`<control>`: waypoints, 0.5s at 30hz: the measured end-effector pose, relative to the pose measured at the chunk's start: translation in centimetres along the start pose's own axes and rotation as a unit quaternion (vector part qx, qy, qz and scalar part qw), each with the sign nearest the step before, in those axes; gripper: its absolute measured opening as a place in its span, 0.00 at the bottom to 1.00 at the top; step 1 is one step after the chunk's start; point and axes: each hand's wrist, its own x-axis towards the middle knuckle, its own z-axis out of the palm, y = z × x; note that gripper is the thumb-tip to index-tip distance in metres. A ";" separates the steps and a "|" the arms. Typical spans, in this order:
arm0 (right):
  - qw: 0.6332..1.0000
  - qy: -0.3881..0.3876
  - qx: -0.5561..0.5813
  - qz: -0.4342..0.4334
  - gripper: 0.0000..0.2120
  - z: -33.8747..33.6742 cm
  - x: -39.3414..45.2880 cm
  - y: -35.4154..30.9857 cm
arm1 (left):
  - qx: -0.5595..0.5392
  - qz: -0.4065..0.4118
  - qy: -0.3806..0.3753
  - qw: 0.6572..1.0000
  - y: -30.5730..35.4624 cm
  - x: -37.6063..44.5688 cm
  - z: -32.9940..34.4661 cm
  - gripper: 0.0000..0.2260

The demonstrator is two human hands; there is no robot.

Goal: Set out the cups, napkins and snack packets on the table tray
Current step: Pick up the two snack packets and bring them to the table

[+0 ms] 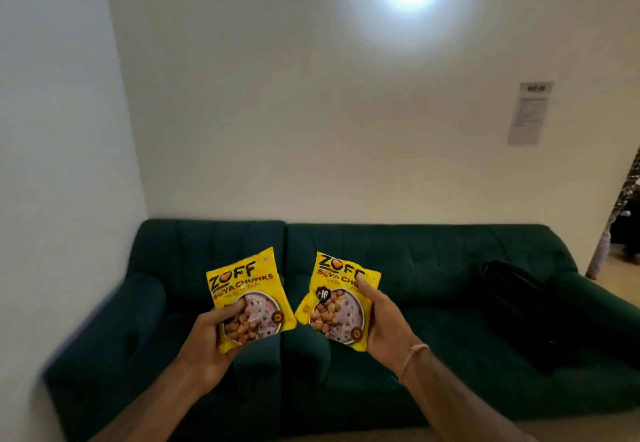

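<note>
Head view, facing sofa closely

We hold two snack packets whose yellow film looks like thin printed plastic with a soft sheen: the left packet lies fairly flat and smooth, while the right packet is crinkled near its top edge, where the wrinkles catch the light. Around our right wrist sits a thin pinkish thread band that looks like twisted cord. The sofa behind is covered in dark green cloth with a velvety, matt nap, stitched into shallow tufts on the backrest. A black bag on its seat looks matt and soft. The wall is smooth painted plaster, and a sheet of paper on it looks slightly glossy.
</note>
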 end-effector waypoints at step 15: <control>0.966 0.138 -0.162 0.145 0.23 -15.2 1.5 16.3 | 0.141 -0.098 0.172 0.970 -16.3 -1.7 -14.6 0.22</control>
